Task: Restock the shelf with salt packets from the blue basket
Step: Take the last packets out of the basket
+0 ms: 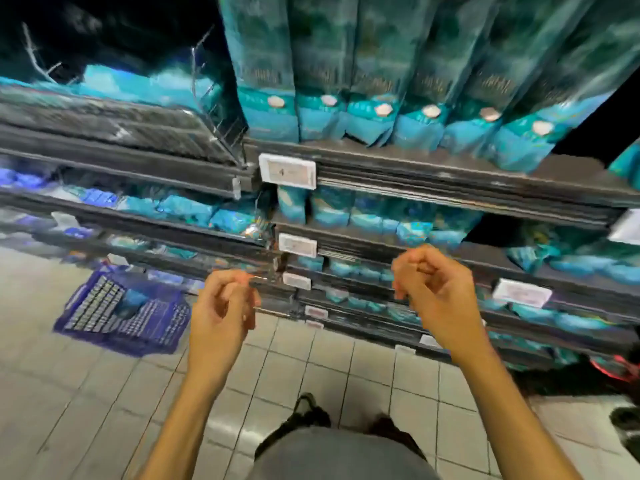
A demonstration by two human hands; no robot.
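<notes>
standing before: shelf point(450, 178), both hands empty
left grip point(221, 306): loosely curled, released
right grip point(436, 289): loosely curled, released
blue basket point(121, 313): on floor, left
salt packets point(131, 299): one in basket; likely soft, dense; grasp mid-body

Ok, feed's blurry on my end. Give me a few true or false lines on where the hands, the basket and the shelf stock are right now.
1. Both hands hold a salt packet. False: the left hand and right hand hang loosely curled and hold nothing.
2. The blue basket sits on the tiled floor, to the person's left. True.
3. The basket is full to the brim. False: its grid bottom mostly shows, with one dark shape in it, too blurred to name.
4. Tall teal packets stand in a row on the upper shelf. True.
5. A white price tag sits on that shelf's front edge. True.
</notes>
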